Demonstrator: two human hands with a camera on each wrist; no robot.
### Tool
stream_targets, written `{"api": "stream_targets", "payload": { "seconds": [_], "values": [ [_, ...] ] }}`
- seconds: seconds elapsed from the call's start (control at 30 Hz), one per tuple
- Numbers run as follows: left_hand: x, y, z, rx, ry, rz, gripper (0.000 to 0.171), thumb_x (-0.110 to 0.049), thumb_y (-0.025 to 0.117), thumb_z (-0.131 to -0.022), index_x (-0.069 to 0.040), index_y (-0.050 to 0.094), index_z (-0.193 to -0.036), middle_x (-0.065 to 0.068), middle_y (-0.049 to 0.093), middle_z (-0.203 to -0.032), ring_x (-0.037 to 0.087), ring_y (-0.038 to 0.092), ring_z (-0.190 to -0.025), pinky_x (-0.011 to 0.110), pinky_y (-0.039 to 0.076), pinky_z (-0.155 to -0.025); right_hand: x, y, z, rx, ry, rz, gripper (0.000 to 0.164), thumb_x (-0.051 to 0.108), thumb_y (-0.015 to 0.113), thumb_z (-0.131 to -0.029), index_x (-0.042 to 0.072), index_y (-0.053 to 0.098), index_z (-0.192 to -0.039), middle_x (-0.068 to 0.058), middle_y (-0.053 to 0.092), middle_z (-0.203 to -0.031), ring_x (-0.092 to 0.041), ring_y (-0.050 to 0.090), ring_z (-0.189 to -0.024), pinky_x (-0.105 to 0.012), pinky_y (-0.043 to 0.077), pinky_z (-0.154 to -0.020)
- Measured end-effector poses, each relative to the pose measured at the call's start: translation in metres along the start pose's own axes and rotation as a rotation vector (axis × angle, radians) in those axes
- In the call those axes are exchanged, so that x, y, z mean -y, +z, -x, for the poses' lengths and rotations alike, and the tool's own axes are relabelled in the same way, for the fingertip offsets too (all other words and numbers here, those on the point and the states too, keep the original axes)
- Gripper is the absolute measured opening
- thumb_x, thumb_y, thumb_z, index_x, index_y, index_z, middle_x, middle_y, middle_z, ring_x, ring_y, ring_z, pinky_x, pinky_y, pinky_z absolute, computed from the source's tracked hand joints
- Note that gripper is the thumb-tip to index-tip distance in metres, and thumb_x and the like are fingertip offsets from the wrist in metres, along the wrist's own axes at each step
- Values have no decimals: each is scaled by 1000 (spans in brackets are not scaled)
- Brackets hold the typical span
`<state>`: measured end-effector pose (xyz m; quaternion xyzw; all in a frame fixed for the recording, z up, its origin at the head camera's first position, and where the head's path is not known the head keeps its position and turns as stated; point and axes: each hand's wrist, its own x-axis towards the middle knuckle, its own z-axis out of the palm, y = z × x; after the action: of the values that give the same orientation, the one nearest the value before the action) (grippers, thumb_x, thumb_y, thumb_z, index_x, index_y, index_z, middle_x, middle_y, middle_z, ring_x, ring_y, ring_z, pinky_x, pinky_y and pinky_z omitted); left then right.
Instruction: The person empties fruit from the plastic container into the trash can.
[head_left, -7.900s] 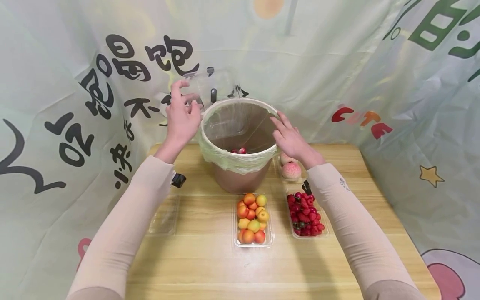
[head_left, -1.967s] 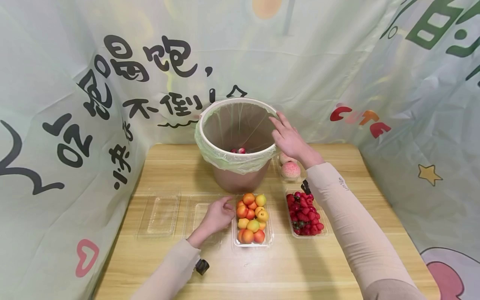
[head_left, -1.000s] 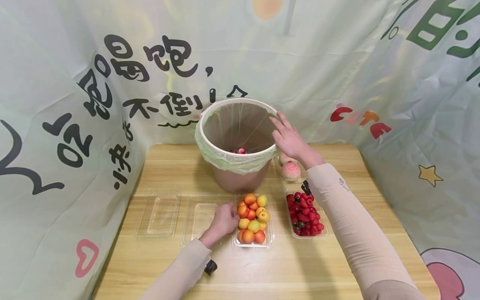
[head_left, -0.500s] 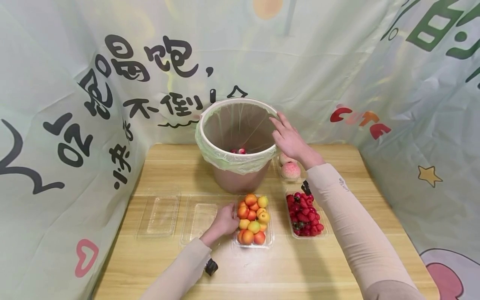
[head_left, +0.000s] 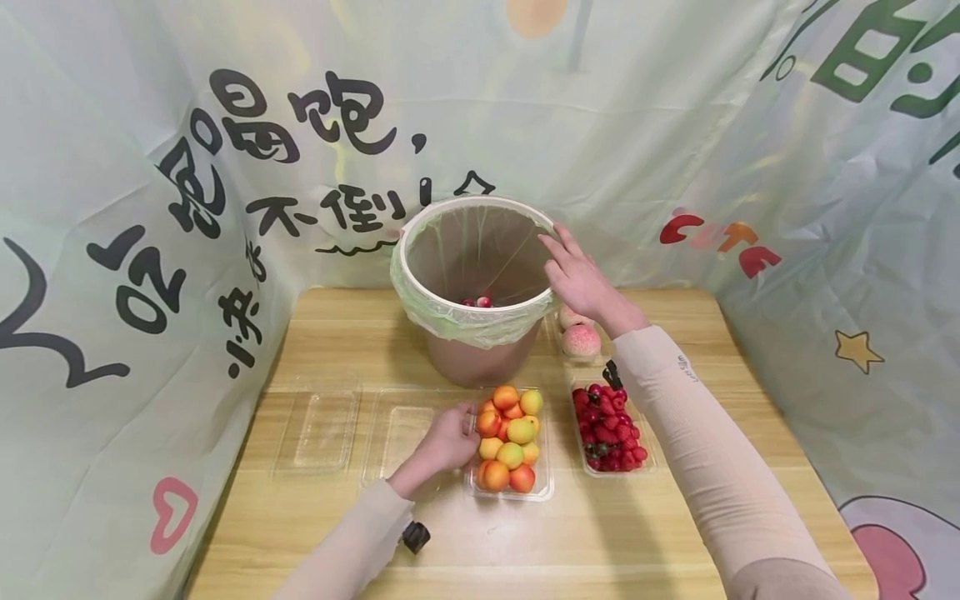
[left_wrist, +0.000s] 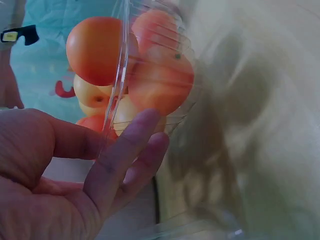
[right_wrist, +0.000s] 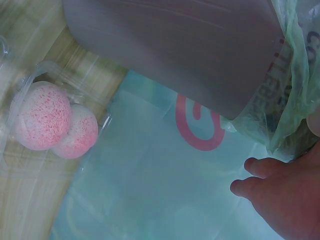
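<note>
My left hand (head_left: pixel 448 437) pinches the left wall of a clear plastic fruit box (head_left: pixel 546 467). In the left wrist view, the thumb is on one side of the box's rim (left_wrist: pixel 121 65) and the fingertips (left_wrist: pixel 150 120) are against the outer wall. Orange-red and yellow apricot-like fruits (head_left: pixel 510 454) fill the box. My right hand (head_left: pixel 581 279) holds the near-right rim of a brown trash can (head_left: pixel 480 358) lined with a pale green bag (head_left: pixel 480 329). In the right wrist view, two fingers (right_wrist: pixel 250 187) of it stick out beside the bag. Small red fruits (head_left: pixel 483 302) lie inside the can.
Two empty clear boxes (head_left: pixel 322 429) lie on the left of the wooden table (head_left: pixel 525 550). To the right stands a box of raspberries and cherries (head_left: pixel 611 433). Pink peaches (head_left: pixel 581 340) in a clear box sit behind it, beside the can. A printed cloth (head_left: pixel 637 150) surrounds the table.
My left hand, earlier holding up an empty clear box over the can, has come down to the apricot box and taken its edge. That box has just shifted slightly right. The right hand stays put.
</note>
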<state>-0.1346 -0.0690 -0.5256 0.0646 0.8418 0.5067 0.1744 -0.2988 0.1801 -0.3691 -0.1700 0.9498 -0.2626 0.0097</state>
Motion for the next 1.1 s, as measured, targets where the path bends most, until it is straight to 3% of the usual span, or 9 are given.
{"api": "stream_targets", "payload": {
  "seconds": [0.23,0.47,0.7,0.93,1.1],
  "values": [
    [-17,-18,9,42,14,52,57,8,58,-91,13,48,-147,9,62,-67,13,62,-46,40,61,-50,1,1,0,-3,-2,2,66,38,20,-107,15,25,-169,-7,0,-180,-39,17,-163,-70,13,-128],
    [-39,-37,15,48,18,110,57,6,59,-93,12,46,-149,16,68,-86,17,66,-49,34,60,-49,0,1,-1,3,1,3,66,38,19,-107,15,25,-169,-6,-1,-180,-39,15,-163,-69,12,-129],
    [-60,-53,22,-11,52,30,57,5,59,-92,11,49,-148,15,72,-86,16,67,-52,40,62,-52,-1,1,-1,1,0,0,66,38,18,-107,14,25,-169,-7,-2,-180,-39,14,-164,-70,12,-128],
    [-80,-66,33,-32,57,14,59,6,61,-90,9,51,-149,15,74,-87,16,67,-53,34,61,-50,-3,2,-2,-2,-2,5,66,39,19,-107,15,25,-169,-8,0,-180,-39,16,-163,-70,13,-128],
    [-94,-77,39,-57,86,-7,57,4,62,-90,7,55,-146,14,76,-87,15,66,-50,37,62,-50,-3,2,-2,-3,-5,9,66,39,19,-107,15,25,-169,-8,1,-180,-39,15,-164,-70,13,-128]
  ]
}}
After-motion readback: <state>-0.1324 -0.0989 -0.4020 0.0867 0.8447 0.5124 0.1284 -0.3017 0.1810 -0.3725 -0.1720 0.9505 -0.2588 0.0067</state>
